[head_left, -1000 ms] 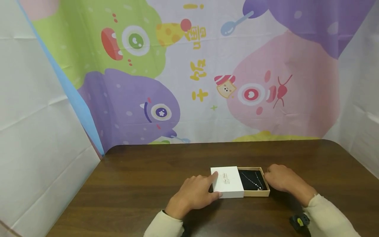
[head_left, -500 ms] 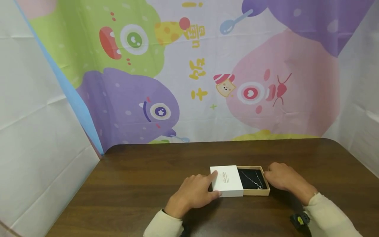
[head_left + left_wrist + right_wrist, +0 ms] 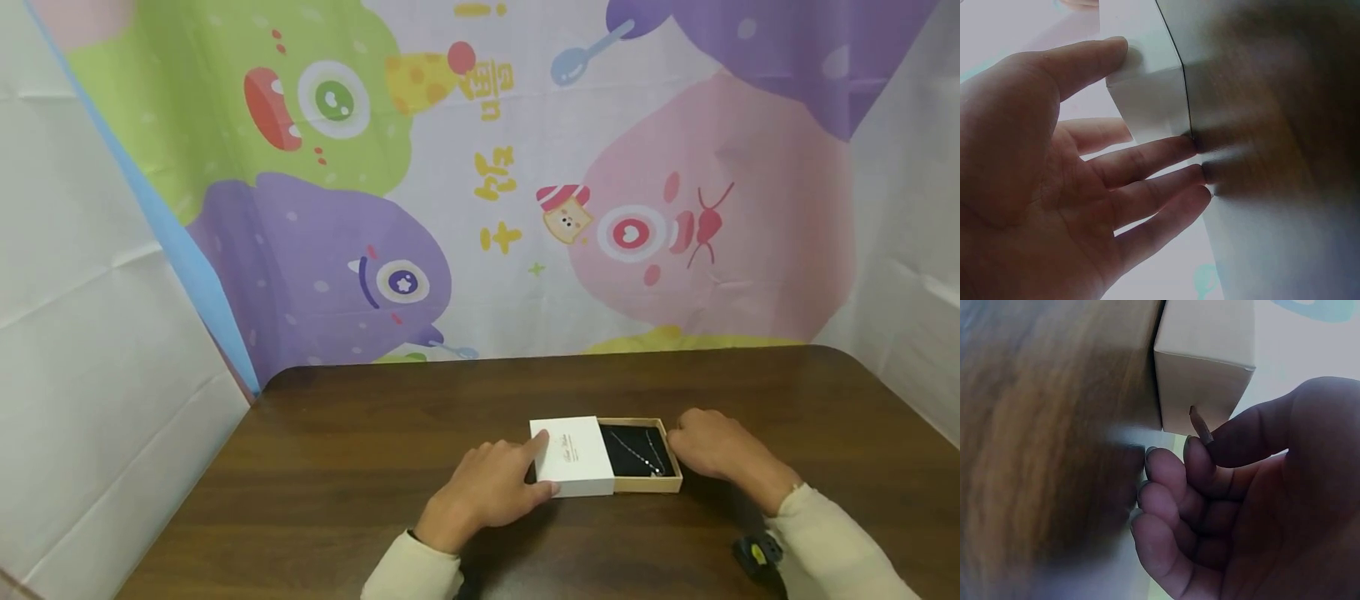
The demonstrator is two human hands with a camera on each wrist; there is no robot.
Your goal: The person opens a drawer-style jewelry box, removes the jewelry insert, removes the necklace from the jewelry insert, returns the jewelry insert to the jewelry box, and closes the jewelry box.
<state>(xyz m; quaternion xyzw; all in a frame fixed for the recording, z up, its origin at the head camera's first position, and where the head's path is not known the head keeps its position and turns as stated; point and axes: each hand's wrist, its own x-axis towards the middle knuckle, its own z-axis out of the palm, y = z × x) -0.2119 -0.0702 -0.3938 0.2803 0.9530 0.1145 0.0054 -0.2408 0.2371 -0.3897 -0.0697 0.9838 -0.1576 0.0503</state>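
A white sliding gift box lies on the table, its printed white sleeve (image 3: 572,457) on the left and its tan drawer (image 3: 647,484) partly out to the right. On the drawer's black pad (image 3: 626,454) lies a thin silver necklace (image 3: 657,469) with a small pendant. My left hand (image 3: 491,485) holds the sleeve's left end, thumb on the near side and index finger by the far edge; its other fingertips touch the table in the left wrist view. My right hand (image 3: 712,448) pinches a short ribbon pull tab (image 3: 1200,427) on the drawer's end between thumb and index finger, other fingers curled.
The brown wooden table (image 3: 360,433) extends around the box. A cartoon-printed cloth (image 3: 517,308) hangs behind its far edge, with white sheets (image 3: 112,350) at the sides. A small black device (image 3: 757,553) sits at the right wrist.
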